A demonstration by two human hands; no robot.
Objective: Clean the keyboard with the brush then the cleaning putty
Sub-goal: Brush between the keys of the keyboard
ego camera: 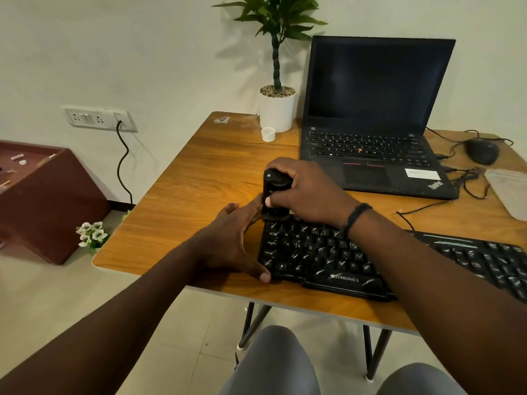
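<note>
A black Zebronics keyboard (328, 258) lies along the near edge of the wooden table (199, 172), with pale scraps scattered over its keys. My right hand (308, 192) grips a black brush (272, 192) upright, its bristle end down on the keyboard's far left corner. My left hand (236, 238) rests flat against the keyboard's left end, fingers straight, thumb at the near corner. A clear pouch (510, 192) lies at the table's right edge; I cannot tell what is inside it.
An open black laptop (373, 118) stands behind the keyboard. A black mouse (482, 151) and tangled cables (467, 178) lie to its right. A potted plant (278, 109) and a small white cap (268, 134) sit at the back. A brown box (48, 195) stands on the floor at left.
</note>
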